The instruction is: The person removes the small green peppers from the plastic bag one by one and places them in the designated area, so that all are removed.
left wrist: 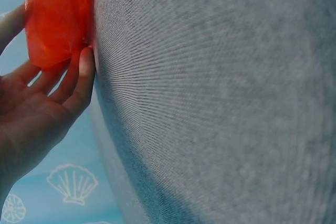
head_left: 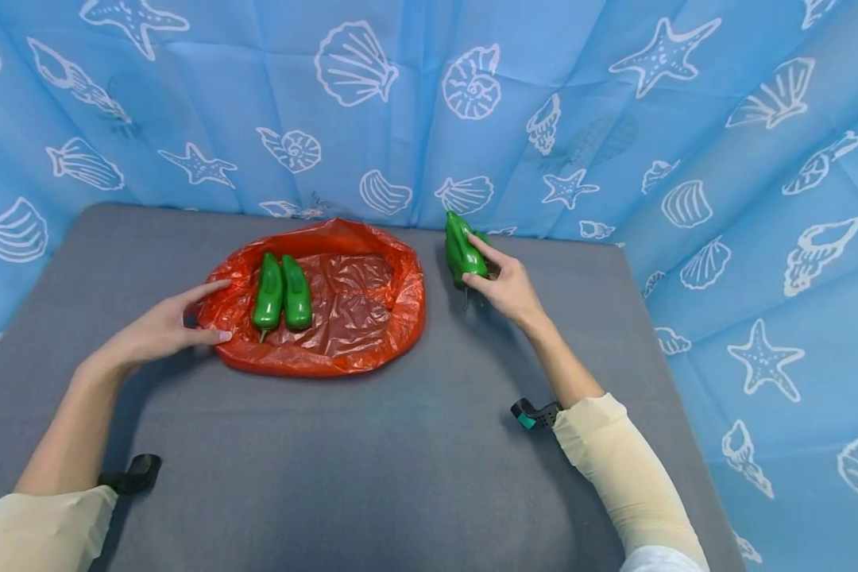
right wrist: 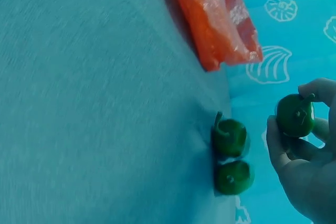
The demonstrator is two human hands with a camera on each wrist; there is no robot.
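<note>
A red plastic bag [head_left: 400, 318] lies on the table with its mouth spread wide. Inside it, on the left, two green peppers [head_left: 268, 294] rest side by side. My left hand [head_left: 153, 330] touches the bag's left rim, thumb and fingers spread apart. In the left wrist view, its fingers lie against the outside of the red bag [left wrist: 58, 19]. Right of the bag, my right hand [head_left: 504, 286] grips a green pepper [head_left: 463, 248] between thumb and fingers. The right wrist view shows this pepper [right wrist: 294, 115] raised off the table, apart from two more green peppers [right wrist: 231, 137] standing there.
A grey cloth covers the table [head_left: 372, 469]. Behind it and along the right side hangs a blue curtain [head_left: 415, 103] with white shells and starfish. Each wrist wears a dark camera band [head_left: 536, 415].
</note>
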